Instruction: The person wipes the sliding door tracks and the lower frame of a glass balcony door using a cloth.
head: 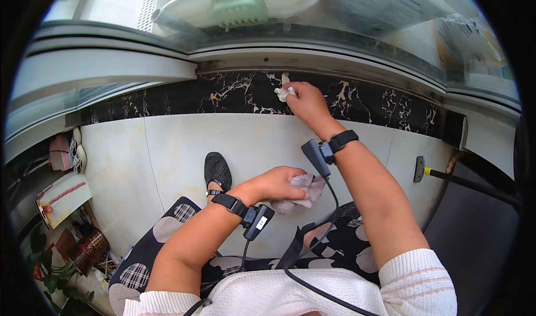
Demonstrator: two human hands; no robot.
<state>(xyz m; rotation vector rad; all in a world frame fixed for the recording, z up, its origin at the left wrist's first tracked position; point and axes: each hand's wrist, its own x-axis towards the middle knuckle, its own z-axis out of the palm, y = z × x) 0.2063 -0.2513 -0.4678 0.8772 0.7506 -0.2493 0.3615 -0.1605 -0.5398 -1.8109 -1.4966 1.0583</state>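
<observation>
My right hand (307, 100) pinches a crumpled white tissue (284, 93) against the black marble threshold (176, 94), close to the door track (247, 64). In my left hand (280, 185) is a bunched greyish-pink cloth (309, 190), held above the pale tiled floor. That cloth hangs partly out from under my fingers. Both wrists carry black straps with small cabled devices.
A glass sliding door (109, 71) stands on the left of the track. Behind the glass are a white basin (289, 0) and a green plastic brush (238, 6). A black-handled scraper (460, 182) leans at right. Potted leaves (58, 270) and boxes crowd the lower left.
</observation>
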